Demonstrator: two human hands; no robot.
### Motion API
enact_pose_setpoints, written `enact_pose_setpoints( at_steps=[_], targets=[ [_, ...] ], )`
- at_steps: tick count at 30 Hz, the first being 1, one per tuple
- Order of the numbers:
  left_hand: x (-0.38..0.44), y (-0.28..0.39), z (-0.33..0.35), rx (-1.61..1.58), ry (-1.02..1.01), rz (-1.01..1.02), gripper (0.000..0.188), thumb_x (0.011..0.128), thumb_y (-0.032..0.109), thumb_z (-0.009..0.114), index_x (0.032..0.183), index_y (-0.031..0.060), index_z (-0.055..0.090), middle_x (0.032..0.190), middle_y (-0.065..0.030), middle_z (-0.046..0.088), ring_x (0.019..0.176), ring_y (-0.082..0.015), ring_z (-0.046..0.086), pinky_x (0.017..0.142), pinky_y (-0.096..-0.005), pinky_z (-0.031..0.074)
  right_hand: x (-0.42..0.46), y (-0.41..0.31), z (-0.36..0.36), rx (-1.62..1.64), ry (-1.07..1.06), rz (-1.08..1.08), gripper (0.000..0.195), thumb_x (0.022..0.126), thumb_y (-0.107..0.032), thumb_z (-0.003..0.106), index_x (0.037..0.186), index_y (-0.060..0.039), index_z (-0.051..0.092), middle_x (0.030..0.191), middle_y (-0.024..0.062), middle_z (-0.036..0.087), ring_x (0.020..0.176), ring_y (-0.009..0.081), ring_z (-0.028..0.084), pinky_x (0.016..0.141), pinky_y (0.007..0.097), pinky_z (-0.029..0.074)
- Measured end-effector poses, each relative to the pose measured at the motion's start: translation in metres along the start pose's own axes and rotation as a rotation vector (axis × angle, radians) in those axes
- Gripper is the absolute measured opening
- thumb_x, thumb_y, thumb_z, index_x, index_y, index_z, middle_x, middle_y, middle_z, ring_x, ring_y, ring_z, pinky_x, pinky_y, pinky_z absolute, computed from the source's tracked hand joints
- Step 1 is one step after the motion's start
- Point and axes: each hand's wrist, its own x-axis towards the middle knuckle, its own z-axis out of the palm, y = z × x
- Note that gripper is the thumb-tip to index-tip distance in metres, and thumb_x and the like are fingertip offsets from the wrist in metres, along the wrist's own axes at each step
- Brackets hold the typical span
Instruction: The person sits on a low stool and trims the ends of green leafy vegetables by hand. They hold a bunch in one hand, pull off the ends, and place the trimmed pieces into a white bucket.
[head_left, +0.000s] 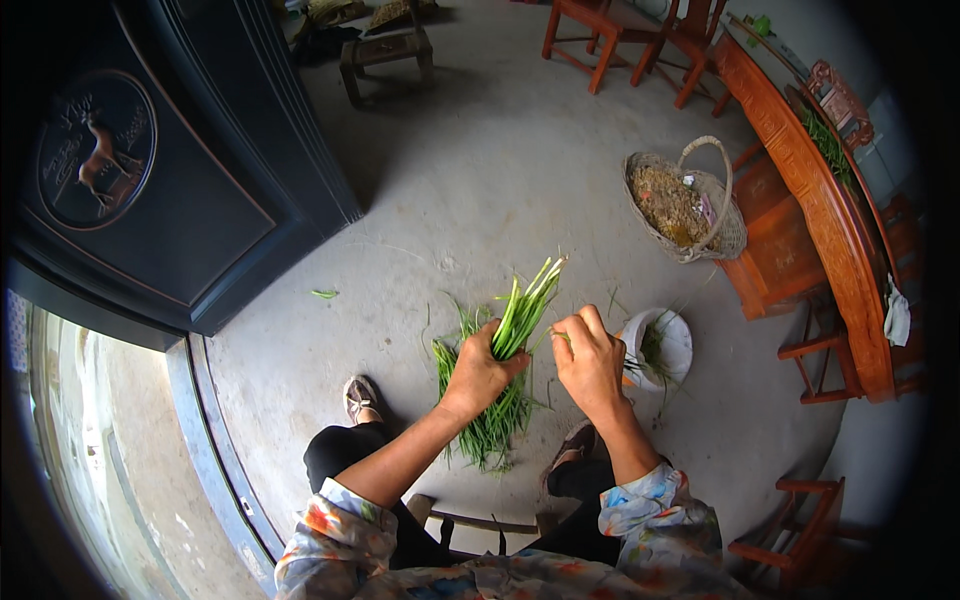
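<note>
My left hand (480, 369) is closed around a bunch of long green stalks with pale ends, probably garlic chives (527, 304). The pale ends point up and to the right, and the leaves hang below the hand. Just right of the bunch is my right hand (589, 356), its thumb and fingertips pinched on a thin green blade (564, 337). More loose greens (491, 431) lie on the floor beneath my left hand. Beside my right hand stands a white bucket (679, 346) with green scraps inside, partly hidden by the hand.
A wicker basket (726, 201) of dry brown matter stands right of centre, by a carved wooden table (825, 187) and chairs. A small stool (386, 49) is at the top. A dark door (247, 157) stands left. My shoes (361, 397) flank the greens; a green scrap (324, 294) lies left.
</note>
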Motion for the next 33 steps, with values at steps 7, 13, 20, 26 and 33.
enact_pose_setpoints(
  at_steps=[7,13,20,26,33],
  targets=[
    [0.006,0.001,0.0,-0.468,-0.099,-0.163,0.015,0.077,0.003,0.067,0.086,0.0014,0.054,0.073,-0.0033,0.06,0.058,-0.0067,0.051,0.047,-0.0206,0.037,-0.002,-0.003,0.004,0.218,0.036,0.038,0.01,0.074,0.0,0.065,0.08,-0.0029,0.057,0.078,0.0076,0.051,0.063,0.0225,0.056,0.053,0.0325,0.043],
    [0.011,-0.001,-0.008,-0.584,-0.17,-0.241,0.016,0.076,0.001,0.067,0.088,0.0015,0.056,0.076,-0.0066,0.063,0.055,-0.0076,0.05,0.045,-0.0205,0.035,-0.001,-0.002,0.004,0.283,0.028,0.074,0.01,0.074,0.001,0.066,0.081,-0.0014,0.059,0.078,0.0079,0.051,0.068,0.0206,0.057,0.059,0.0295,0.045],
    [0.014,-0.01,-0.005,-0.551,-0.207,-0.243,0.014,0.076,0.002,0.068,0.087,0.0011,0.059,0.078,-0.0086,0.064,0.05,-0.0079,0.046,0.044,-0.0206,0.034,-0.001,-0.004,0.005,0.275,0.051,0.066,0.01,0.074,0.002,0.065,0.08,-0.0012,0.058,0.077,0.008,0.051,0.067,0.0209,0.057,0.059,0.0291,0.045],
    [0.009,-0.001,-0.001,-0.607,-0.206,-0.235,0.009,0.078,0.003,0.065,0.085,0.0017,0.059,0.076,-0.0073,0.064,0.05,-0.0081,0.045,0.046,-0.0215,0.034,-0.005,-0.004,0.009,0.221,0.134,-0.006,0.011,0.073,0.0,0.06,0.079,-0.0069,0.056,0.077,0.0058,0.052,0.056,0.0243,0.057,0.048,0.0343,0.044],
    [0.01,-0.004,-0.005,-0.626,-0.185,-0.23,0.008,0.079,0.006,0.065,0.084,0.0032,0.06,0.076,-0.0059,0.064,0.049,-0.0075,0.043,0.045,-0.0208,0.033,-0.005,-0.006,0.008,0.202,0.067,-0.07,0.01,0.072,-0.002,0.063,0.077,-0.0072,0.057,0.075,0.0049,0.052,0.055,0.0223,0.057,0.047,0.0326,0.044]
  ],
)
